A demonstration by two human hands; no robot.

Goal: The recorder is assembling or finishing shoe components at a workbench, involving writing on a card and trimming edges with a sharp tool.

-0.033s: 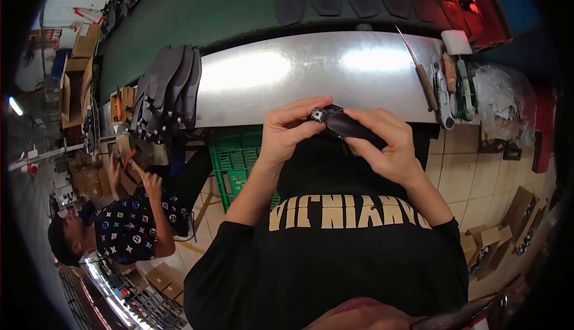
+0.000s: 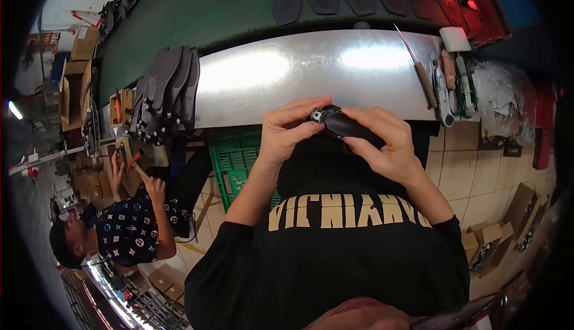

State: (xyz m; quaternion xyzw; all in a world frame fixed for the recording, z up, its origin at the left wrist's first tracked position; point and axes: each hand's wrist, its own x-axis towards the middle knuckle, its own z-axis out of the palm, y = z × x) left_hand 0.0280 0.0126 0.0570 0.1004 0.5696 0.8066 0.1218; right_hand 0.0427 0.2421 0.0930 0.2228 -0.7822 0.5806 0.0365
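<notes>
The left hand (image 2: pixel 288 125) has thumb and fingers nearly closed, gripping the left end of a smooth black elongated piece (image 2: pixel 348 126). The right hand (image 2: pixel 387 140) pinches the other end, its thumb and fingers parted by the piece's width. The piece is held at the near edge of the silver metal bench top (image 2: pixel 299 81). Its right tip is concealed by the right hand; the left end's fittings are too small to make out. A green slatted plastic crate (image 2: pixel 229 157) is partly covered by the left forearm.
</notes>
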